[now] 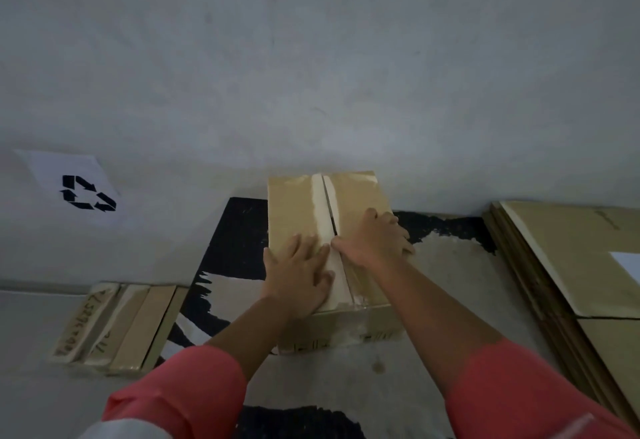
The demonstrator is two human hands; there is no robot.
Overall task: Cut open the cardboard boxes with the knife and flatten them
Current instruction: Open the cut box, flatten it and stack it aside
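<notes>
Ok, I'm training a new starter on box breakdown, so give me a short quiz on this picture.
1. True or false: a knife is in view.
2. The stack of flat cardboard lies: A) right of the box; B) on the box; C) inside the box.
3. Fill in: the left hand lies flat on the box's ___ flap.
Key: 1 false; 2 A; 3 left.

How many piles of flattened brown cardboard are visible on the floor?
2. The left pile lies beside the grey wall; the right pile lies at the picture's right edge, partly cut off. More may be hidden outside the view.
</notes>
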